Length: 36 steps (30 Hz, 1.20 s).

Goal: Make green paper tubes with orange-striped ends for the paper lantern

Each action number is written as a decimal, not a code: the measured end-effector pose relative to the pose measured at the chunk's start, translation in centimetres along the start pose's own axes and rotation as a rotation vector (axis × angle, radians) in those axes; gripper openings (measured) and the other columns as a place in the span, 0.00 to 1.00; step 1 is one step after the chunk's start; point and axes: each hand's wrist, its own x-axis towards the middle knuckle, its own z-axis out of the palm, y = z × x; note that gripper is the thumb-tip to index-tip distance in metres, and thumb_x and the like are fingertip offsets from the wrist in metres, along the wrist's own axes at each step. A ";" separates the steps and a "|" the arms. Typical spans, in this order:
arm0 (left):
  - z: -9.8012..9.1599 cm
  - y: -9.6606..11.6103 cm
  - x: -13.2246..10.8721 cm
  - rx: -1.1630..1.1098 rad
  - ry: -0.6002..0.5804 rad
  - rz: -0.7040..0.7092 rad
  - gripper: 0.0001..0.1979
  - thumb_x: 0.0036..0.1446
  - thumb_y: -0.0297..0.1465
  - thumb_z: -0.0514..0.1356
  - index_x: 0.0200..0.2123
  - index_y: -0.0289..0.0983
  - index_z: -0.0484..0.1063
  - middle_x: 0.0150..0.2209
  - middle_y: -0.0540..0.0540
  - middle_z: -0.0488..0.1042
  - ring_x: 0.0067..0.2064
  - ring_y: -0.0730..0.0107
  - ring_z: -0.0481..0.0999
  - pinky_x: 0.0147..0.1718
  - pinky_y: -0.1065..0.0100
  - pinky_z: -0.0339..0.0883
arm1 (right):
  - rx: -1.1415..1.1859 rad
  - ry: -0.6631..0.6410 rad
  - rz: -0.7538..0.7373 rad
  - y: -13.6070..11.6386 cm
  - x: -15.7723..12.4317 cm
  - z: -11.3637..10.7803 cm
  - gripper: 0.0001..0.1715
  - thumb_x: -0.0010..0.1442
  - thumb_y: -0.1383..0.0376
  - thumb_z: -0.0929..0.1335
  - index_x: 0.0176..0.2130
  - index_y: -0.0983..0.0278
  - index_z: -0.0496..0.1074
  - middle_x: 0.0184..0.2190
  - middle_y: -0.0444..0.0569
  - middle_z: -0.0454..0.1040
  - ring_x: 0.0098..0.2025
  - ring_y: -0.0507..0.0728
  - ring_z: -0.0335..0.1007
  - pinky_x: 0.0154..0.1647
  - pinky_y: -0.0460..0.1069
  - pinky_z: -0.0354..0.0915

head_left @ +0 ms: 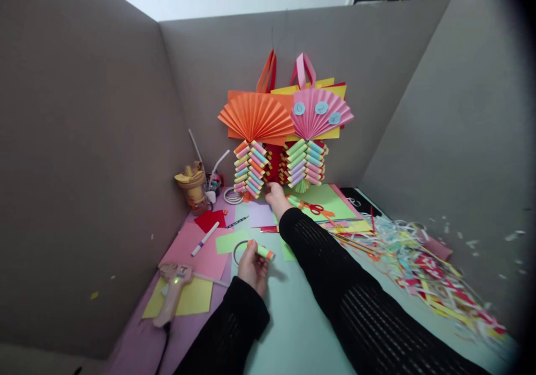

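My left hand (253,269) is closed around a small light green paper roll (266,251) with orange bands. A thin dark loop (235,252) shows beside its fingers. Stretched far forward, my right hand (276,198) is at the lower end of the hanging paper firecrackers. Its fingers are curled, and what they grip is hidden. On its left hangs a strand of pastel paper rolls (250,168) under an orange paper fan (256,115). Another strand of rolls (305,163) hangs under a pink fan (320,107). Dark red paper (274,163) shows between the strands.
A hot glue gun (173,291) with a lit green light lies at the left on yellow paper. Nearby are a marker (205,239) and red paper (209,219). Red scissors (316,208) rest on green sheets. Paper scraps (427,269) cover the right side. Grey panels (201,62) enclose the table.
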 end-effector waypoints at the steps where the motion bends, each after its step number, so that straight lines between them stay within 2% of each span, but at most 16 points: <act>1: 0.0 0.0 0.0 0.001 0.003 -0.005 0.05 0.56 0.28 0.60 0.30 0.34 0.67 0.20 0.53 0.67 0.16 0.82 0.65 0.13 0.82 0.60 | 0.000 0.020 0.034 -0.3 0.2 0.1 0.17 0.63 0.61 0.65 0.49 0.67 0.67 0.45 0.51 0.70 0.42 0.55 0.71 0.40 0.54 0.70; 5: 0.1 0.1 -0.2 -0.001 0.017 -0.032 0.05 0.57 0.28 0.59 0.29 0.34 0.66 0.18 0.53 0.66 0.16 0.82 0.65 0.14 0.82 0.60 | 0.014 0.079 0.105 -1.5 -0.1 0.2 0.17 0.63 0.60 0.65 0.49 0.67 0.67 0.45 0.51 0.70 0.41 0.55 0.71 0.40 0.54 0.70; 9: 0.1 0.1 -0.4 -0.007 0.007 -0.027 0.05 0.58 0.27 0.59 0.29 0.34 0.66 0.18 0.54 0.65 0.16 0.82 0.65 0.13 0.81 0.60 | 0.031 0.139 0.056 -2.6 -2.0 -0.8 0.18 0.65 0.56 0.61 0.45 0.67 0.68 0.36 0.47 0.72 0.31 0.51 0.70 0.31 0.49 0.69; 11: 0.1 0.1 -0.5 -0.001 -0.009 -0.018 0.05 0.57 0.27 0.59 0.29 0.34 0.67 0.18 0.54 0.65 0.16 0.82 0.65 0.13 0.81 0.60 | 0.024 0.181 0.018 -3.2 -3.0 -1.5 0.19 0.65 0.55 0.61 0.45 0.67 0.68 0.35 0.47 0.71 0.30 0.50 0.69 0.30 0.48 0.68; 17: -0.1 0.3 -0.4 0.032 -0.052 0.024 0.06 0.57 0.28 0.59 0.28 0.35 0.66 0.17 0.54 0.66 0.15 0.82 0.63 0.13 0.82 0.59 | -0.063 0.259 -0.020 -5.6 -5.7 -2.4 0.17 0.63 0.59 0.64 0.49 0.66 0.67 0.45 0.51 0.70 0.40 0.55 0.71 0.39 0.53 0.70; 21: -0.3 0.7 -0.2 0.038 -0.071 0.032 0.06 0.56 0.29 0.61 0.28 0.35 0.66 0.17 0.55 0.66 0.15 0.83 0.63 0.13 0.82 0.59 | -0.156 0.262 0.059 -5.9 -7.9 -1.9 0.19 0.63 0.60 0.65 0.51 0.66 0.65 0.49 0.52 0.68 0.46 0.58 0.69 0.45 0.57 0.68; 25: -0.4 0.8 -0.1 0.062 -0.089 0.030 0.08 0.54 0.30 0.62 0.28 0.35 0.66 0.18 0.55 0.67 0.16 0.82 0.65 0.14 0.81 0.61 | -0.247 0.162 0.245 -5.3 -11.7 -2.5 0.16 0.63 0.60 0.64 0.49 0.66 0.67 0.47 0.51 0.70 0.43 0.56 0.70 0.42 0.55 0.69; 28: -0.4 0.5 -0.3 0.084 -0.120 0.038 0.07 0.53 0.29 0.63 0.28 0.35 0.66 0.19 0.55 0.66 0.17 0.83 0.66 0.17 0.81 0.63 | -0.290 0.023 0.333 -5.9 -15.4 -4.3 0.11 0.63 0.63 0.64 0.38 0.69 0.70 0.32 0.49 0.72 0.32 0.53 0.70 0.33 0.49 0.68; 30: -0.2 0.1 -0.7 0.107 -0.164 0.045 0.07 0.52 0.28 0.63 0.29 0.36 0.66 0.20 0.55 0.67 0.19 0.82 0.68 0.19 0.81 0.66 | -0.312 -0.056 0.361 -6.8 -18.1 -6.0 0.12 0.62 0.65 0.63 0.31 0.69 0.70 0.24 0.48 0.70 0.27 0.52 0.69 0.29 0.47 0.67; 34: 0.0 -0.8 -1.7 0.188 -0.245 0.028 0.13 0.42 0.25 0.69 0.29 0.35 0.67 0.23 0.53 0.70 0.24 0.76 0.74 0.24 0.77 0.69 | -0.346 -0.166 0.315 -8.5 -22.4 -10.3 0.13 0.62 0.59 0.62 0.34 0.66 0.70 0.25 0.47 0.70 0.26 0.52 0.69 0.27 0.46 0.64; 36: 0.1 -1.2 -2.1 0.270 -0.275 0.027 0.16 0.37 0.25 0.71 0.29 0.35 0.68 0.23 0.51 0.72 0.26 0.73 0.76 0.26 0.75 0.69 | -0.416 -0.277 0.180 -9.0 -23.8 -12.4 0.16 0.60 0.54 0.64 0.37 0.64 0.69 0.29 0.48 0.71 0.28 0.52 0.69 0.28 0.46 0.64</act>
